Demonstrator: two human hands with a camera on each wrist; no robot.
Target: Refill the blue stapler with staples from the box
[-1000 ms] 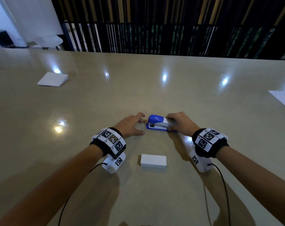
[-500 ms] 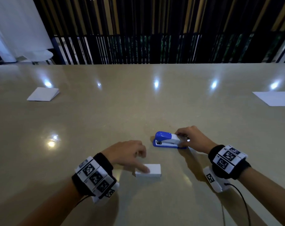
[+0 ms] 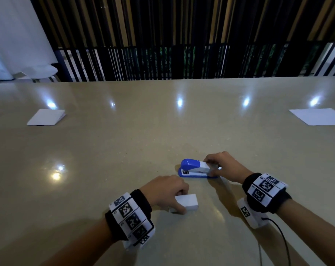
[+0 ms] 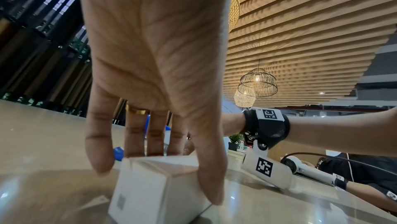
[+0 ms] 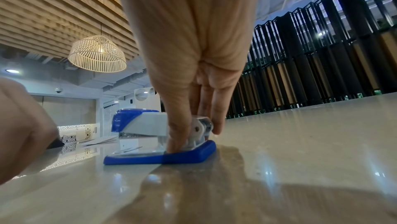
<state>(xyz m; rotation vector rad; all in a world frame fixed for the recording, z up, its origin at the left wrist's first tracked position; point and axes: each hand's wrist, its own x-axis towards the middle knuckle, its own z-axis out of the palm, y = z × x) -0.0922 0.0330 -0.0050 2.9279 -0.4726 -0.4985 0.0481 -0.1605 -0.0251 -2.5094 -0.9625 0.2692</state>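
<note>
Gripping the white box [image 3: 187, 202] between thumb and fingers, the left hand [image 3: 163, 191] has it pinned on the table [image 3: 105, 160], near the front edge. In the left wrist view the thumb lies down one side and the fingers [image 4: 137, 136] reach over the far edge. The flap looks sealed, though I cannot be sure from these angles.

Just beyond the box sits the stapler [image 3: 196, 168], flat on its blue base and closed, nose pointing left. The right hand [image 3: 224, 166] pinches its rear end; the right wrist view shows the thumb down one side of the hinge and fingers on the other.

By my reading the refill has hardly begun. Both items are in hand, but no staples are out and the stapler's top is not raised. Left to do: open the box, lift out a strip, open the stapler, load it, and close.
</note>
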